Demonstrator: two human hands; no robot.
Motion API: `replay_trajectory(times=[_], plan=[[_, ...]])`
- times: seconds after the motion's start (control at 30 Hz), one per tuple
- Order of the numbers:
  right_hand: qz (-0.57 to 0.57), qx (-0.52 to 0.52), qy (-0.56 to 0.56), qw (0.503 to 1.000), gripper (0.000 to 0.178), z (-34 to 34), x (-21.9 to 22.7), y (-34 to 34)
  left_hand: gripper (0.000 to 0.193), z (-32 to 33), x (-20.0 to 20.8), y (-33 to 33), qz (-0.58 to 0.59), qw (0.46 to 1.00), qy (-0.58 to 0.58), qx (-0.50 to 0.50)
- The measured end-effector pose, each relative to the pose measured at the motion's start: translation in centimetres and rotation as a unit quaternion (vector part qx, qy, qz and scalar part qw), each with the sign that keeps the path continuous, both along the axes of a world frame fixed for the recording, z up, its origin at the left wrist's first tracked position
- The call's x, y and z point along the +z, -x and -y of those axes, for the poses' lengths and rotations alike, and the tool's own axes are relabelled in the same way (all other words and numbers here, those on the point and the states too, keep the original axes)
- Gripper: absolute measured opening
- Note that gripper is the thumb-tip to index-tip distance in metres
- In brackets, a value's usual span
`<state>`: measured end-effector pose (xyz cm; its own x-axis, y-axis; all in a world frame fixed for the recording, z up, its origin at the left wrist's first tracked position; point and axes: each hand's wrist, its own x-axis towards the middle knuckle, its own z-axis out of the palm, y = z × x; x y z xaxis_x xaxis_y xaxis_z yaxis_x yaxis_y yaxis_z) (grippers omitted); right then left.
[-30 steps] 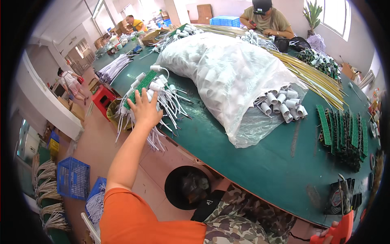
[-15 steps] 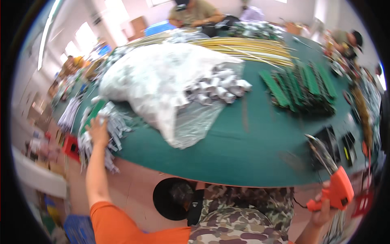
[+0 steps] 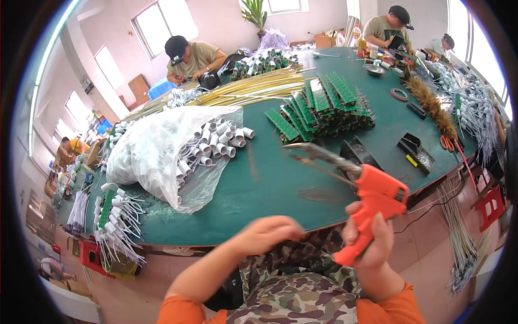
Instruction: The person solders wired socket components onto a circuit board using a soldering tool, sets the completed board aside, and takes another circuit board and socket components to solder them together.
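Note:
My right hand [image 3: 372, 240] grips an orange soldering gun [image 3: 377, 197] by its handle, its long metal tip pointing left over the table edge. My left hand [image 3: 270, 232] hovers at the table's near edge, left of the gun. Its fingers are bent and smeared by motion, and I see nothing in them. Ahead of it, short white plastic tubes [image 3: 216, 141] spill from a clear plastic bag [image 3: 145, 148]. Beyond the gun's tip lie stacked green circuit-board strips [image 3: 324, 105]. A bundle of white wired pieces [image 3: 118, 216], with a green strip on it, hangs over the left edge.
The green table [image 3: 259, 200] bears a black stand [image 3: 359, 154], a black tray [image 3: 415, 153], orange scissors [image 3: 447, 143] and a tape roll [image 3: 399, 94]. Yellow rods [image 3: 253, 89] lie farther back. Co-workers [image 3: 191, 59] sit at the far side. A black cord [image 3: 429, 216] trails right.
My left hand has come away from the wired bundle at the left and moved right, to the near middle. My right hand has raised the soldering gun leftward. The view has swung right.

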<state>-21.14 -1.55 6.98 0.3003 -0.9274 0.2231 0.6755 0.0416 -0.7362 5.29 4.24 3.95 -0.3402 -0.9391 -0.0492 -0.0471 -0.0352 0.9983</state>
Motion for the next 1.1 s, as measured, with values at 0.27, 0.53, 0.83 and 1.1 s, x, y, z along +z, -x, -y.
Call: replay_trajectory(times=[0.27, 0.53, 0.83, 1.1], plan=[[0.116, 0.104, -0.038, 0.987, 0.045, -2.0, 1.0, 0.5, 0.033, 5.2, -5.2, 14.7, -0.284, 0.925, -0.233, -0.100], [0.157, 0.035, -0.062, 0.985, 0.046, -2.3, 0.4, 2.4, 0.032, 4.1, -4.8, 17.0, -0.240, 0.917, -0.277, -0.157], [0.059, -0.117, 0.011, 0.991, 0.052, 1.4, -1.9, 6.9, 0.011, 9.3, 1.6, -0.9, -0.162, 0.984, 0.029, -0.068], [-0.120, -0.198, 0.124, 0.965, 0.055, 3.1, -1.5, 5.0, 0.045, 26.1, -1.4, -13.7, 0.524, 0.715, 0.421, 0.192]])
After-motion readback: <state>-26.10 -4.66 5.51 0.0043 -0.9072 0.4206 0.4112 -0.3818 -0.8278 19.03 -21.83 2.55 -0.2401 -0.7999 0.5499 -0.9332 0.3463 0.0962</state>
